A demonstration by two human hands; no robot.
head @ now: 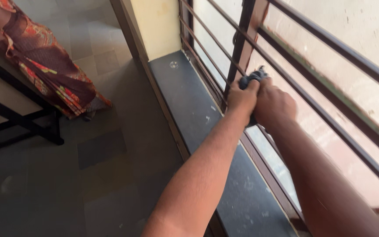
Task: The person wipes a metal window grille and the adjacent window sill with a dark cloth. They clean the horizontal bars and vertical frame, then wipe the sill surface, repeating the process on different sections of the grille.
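Nearest to us are our two bare forearms, reaching up and away from the lower edge of the view toward a barred window. Our left hand [242, 98] and our right hand [273, 105] meet side by side, touching, both curled into fists around a dark cloth [252, 79]. Each grip is pressed tight on that cloth, which bunches out above the knuckles and lies against the window bars [286, 81], just beside the upright brown bar [241, 48]. The bars run slanted across frosted glass [352, 74]. Below our hands a dark stone sill [189, 96] stretches along the window, speckled with pale spots, with a small round mark near its far end. Well apart, at the upper left, another person in a red patterned garment [44, 61] stands on the tiled floor [101, 145], next to a black-framed desk [5, 109].
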